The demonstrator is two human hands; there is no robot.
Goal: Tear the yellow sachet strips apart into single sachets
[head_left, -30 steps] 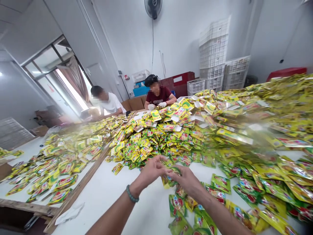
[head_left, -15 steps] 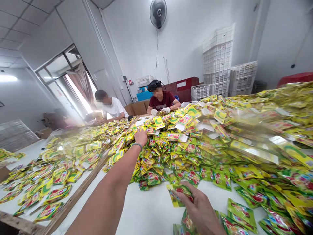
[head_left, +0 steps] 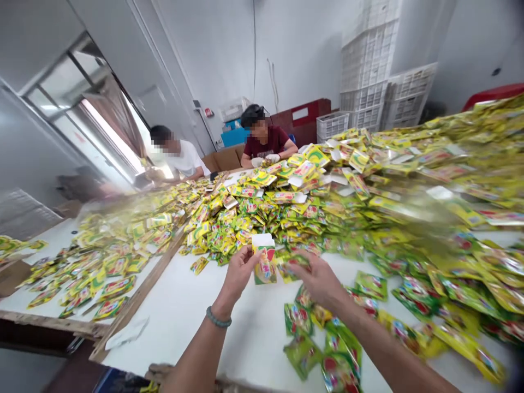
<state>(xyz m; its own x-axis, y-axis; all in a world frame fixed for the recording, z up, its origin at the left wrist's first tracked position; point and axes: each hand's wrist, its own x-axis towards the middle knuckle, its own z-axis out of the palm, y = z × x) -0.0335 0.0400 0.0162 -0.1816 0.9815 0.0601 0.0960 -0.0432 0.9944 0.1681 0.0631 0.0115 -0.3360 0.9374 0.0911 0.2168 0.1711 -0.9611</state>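
A small yellow-green printed card box (head_left: 265, 266) with a white flap at its top is pinched in my left hand (head_left: 240, 272), above the white table. Just to its right, my right hand (head_left: 317, 275) grips a yellow-green foil packet (head_left: 287, 269), somewhat blurred and close to the box. Beyond both hands rises a large heap of green packets (head_left: 245, 215) with flat boxes (head_left: 303, 173) lying on top. Several loose green packets (head_left: 301, 316) lie on the table below my right hand.
A wooden strip (head_left: 143, 284) divides the white table (head_left: 176, 322); more boxes (head_left: 118, 265) lie left of it. Two people sit across the table, one in a dark red shirt (head_left: 276, 141), one in white (head_left: 188, 158). White crates (head_left: 368, 71) stand stacked behind.
My left hand has come back from the heap toward me and now holds a box. My right hand has moved up and left with a packet, beside the box. The view has tilted down.
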